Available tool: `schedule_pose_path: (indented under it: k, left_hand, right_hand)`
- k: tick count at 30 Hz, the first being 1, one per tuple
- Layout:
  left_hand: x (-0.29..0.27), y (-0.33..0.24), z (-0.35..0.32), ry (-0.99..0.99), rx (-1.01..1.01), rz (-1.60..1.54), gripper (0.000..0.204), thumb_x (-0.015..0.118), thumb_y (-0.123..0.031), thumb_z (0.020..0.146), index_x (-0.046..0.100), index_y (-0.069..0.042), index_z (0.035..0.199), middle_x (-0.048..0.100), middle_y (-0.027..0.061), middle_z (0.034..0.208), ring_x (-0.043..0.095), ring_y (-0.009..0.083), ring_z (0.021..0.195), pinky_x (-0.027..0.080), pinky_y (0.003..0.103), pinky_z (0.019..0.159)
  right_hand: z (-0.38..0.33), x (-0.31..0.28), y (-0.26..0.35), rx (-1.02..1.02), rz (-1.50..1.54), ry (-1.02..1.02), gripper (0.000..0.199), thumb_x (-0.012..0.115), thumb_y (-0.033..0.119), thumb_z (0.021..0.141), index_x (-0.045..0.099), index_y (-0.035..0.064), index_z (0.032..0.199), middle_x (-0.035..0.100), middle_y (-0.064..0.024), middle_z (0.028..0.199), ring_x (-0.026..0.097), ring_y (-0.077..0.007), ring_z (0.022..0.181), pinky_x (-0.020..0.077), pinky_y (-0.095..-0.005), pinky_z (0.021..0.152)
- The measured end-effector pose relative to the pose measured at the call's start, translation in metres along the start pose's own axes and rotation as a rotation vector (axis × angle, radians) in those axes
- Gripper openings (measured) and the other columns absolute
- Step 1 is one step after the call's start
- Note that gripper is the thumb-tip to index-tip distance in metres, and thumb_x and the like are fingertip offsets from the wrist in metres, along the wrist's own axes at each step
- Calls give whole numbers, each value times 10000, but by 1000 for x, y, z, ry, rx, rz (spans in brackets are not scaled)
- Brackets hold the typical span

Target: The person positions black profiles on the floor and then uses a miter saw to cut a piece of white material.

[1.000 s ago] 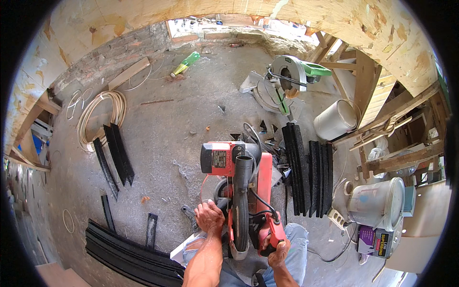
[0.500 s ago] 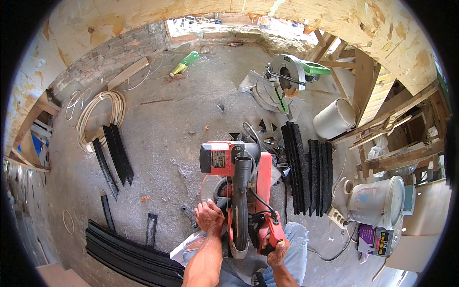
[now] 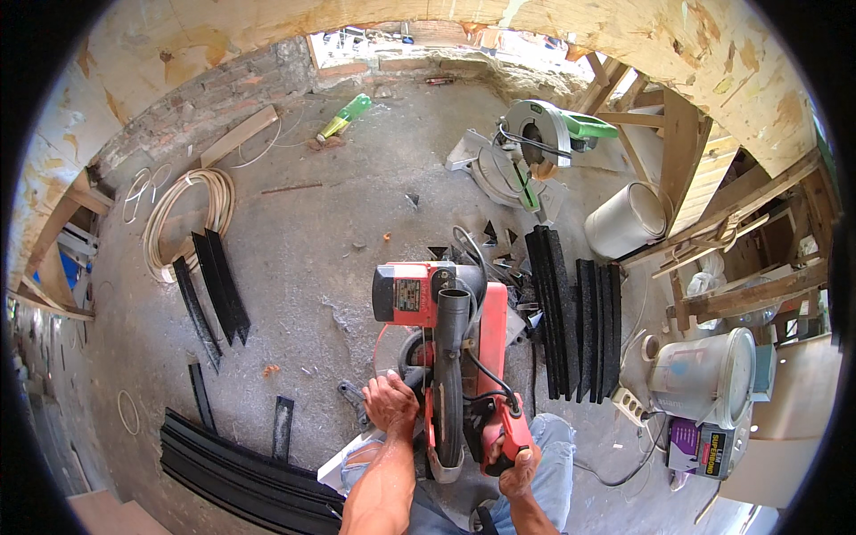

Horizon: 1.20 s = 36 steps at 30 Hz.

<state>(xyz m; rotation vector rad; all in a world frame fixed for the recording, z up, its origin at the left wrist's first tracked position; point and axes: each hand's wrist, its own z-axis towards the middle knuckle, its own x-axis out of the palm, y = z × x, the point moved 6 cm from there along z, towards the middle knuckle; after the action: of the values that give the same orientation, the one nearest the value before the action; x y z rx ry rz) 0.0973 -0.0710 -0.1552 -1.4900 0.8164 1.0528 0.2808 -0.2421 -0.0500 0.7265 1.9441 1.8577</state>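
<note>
A red mitre saw [image 3: 446, 308] with a black dust tube stands on the concrete floor just in front of me. My right hand [image 3: 513, 464] is closed around the saw's red handle at its near end. My left hand [image 3: 390, 403] rests palm down on the saw's base at the left side of the blade, where the piece under it is hidden. Black cut strips [image 3: 571, 312] lie stacked to the right of the saw, and small black triangular offcuts [image 3: 490, 236] are scattered behind it.
A second green mitre saw [image 3: 535, 143] sits further back. Long black profiles [image 3: 241, 473] lie at the lower left, shorter ones [image 3: 214, 285] by a coil of pale hose [image 3: 183, 218]. Buckets [image 3: 704, 374] and a power strip [image 3: 629, 406] stand right, below a timber frame [image 3: 740, 232].
</note>
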Motion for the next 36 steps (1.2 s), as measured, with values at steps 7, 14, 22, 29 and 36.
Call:
schedule_pose_path:
  k: [7, 14, 22, 29, 36]
  left_hand:
    - [0, 0, -1, 26, -27, 6, 360, 463, -275, 1003, 628, -18, 813, 646, 199, 917, 597, 415, 922, 470, 506, 852]
    - [4, 3, 0, 111, -89, -20, 400, 439, -309, 1002, 657, -10, 850, 646, 194, 990, 588, 400, 1012, 464, 508, 901]
    - [5, 4, -2, -35, 25, -13, 348, 476, -267, 1005, 598, -16, 798, 628, 199, 889, 588, 421, 902, 467, 519, 830]
    - [-3, -1, 0, 8, -12, -13, 354, 476, -270, 1006, 601, -12, 799, 630, 207, 892, 590, 425, 903, 470, 515, 833]
    - [1, 2, 1, 123, -88, -3, 389, 446, -307, 1002, 648, -9, 855, 643, 190, 1003, 583, 401, 1029, 462, 513, 901]
  right_hand:
    - [-2, -2, -2, 15, 0, -23, 735, 468, 685, 964, 610, -37, 945, 605, -76, 647, 570, -142, 543, 452, -277, 503]
    - [-1, -3, -3, -15, -33, -11, 753, 454, 699, 962, 606, -38, 938, 601, -72, 639, 569, -141, 541, 446, -274, 501]
    - [0, 0, 2, -9, -65, -11, 763, 429, 709, 966, 599, -33, 926, 595, -69, 625, 564, -136, 530, 437, -269, 485]
    - [-1, -2, -3, 2, -14, -34, 758, 454, 708, 958, 601, -35, 929, 600, -79, 632, 560, -136, 527, 434, -271, 478]
    - [-4, -4, -9, -19, -16, -11, 742, 459, 693, 963, 603, -35, 949, 608, -79, 647, 567, -138, 536, 442, -272, 493]
